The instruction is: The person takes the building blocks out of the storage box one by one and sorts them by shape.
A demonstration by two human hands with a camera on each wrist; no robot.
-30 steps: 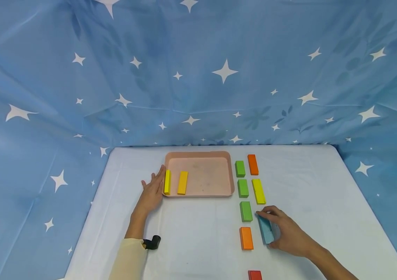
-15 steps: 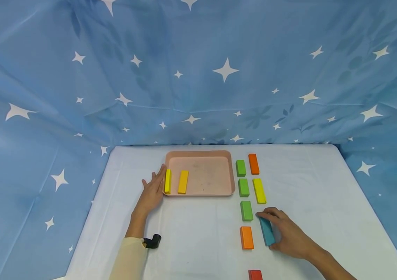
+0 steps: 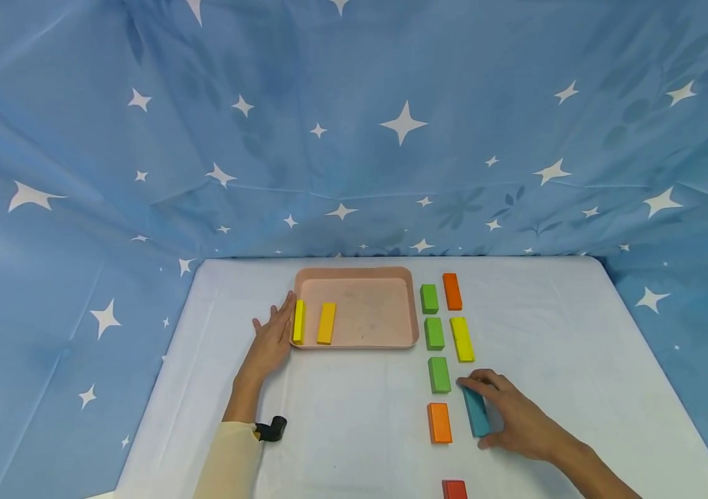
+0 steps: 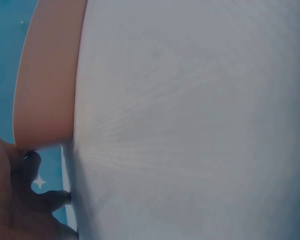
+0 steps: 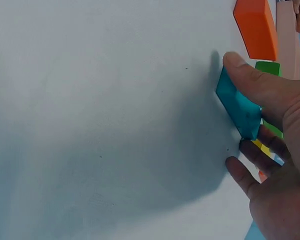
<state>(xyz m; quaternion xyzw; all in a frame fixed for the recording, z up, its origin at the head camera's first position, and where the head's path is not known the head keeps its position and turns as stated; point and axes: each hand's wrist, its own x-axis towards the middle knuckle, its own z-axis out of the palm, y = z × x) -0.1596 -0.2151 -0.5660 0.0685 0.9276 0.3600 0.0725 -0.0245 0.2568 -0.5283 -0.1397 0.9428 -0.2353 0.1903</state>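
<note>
teal is the colour of the block point(image 3: 475, 411) that my right hand point(image 3: 512, 414) grips, low and right of centre in the head view; the thumb and fingers are curled around it, pinching its long sides, and it is tipped up on one edge on the white worktop point(image 3: 578, 346). just left of it lies an orange block point(image 3: 439, 423), and above that a column of three green blocks point(image 3: 434, 333). a yellow block point(image 3: 462, 339) and another orange block point(image 3: 452, 291) lie above the hand, and a red block point(image 3: 454, 489) is at the bottom edge of the frame. my left hand point(image 3: 271, 337) lies flat with straight fingers, holding nothing, and touches the left wall of the pink tray point(image 3: 354, 272) in the middle of the frame. inside the tray, on its left side, are a yellow piece point(image 3: 298, 321) and a darker yellow piece point(image 3: 326, 323). behind is a blue cloth with white stars point(image 3: 354, 125).
</note>
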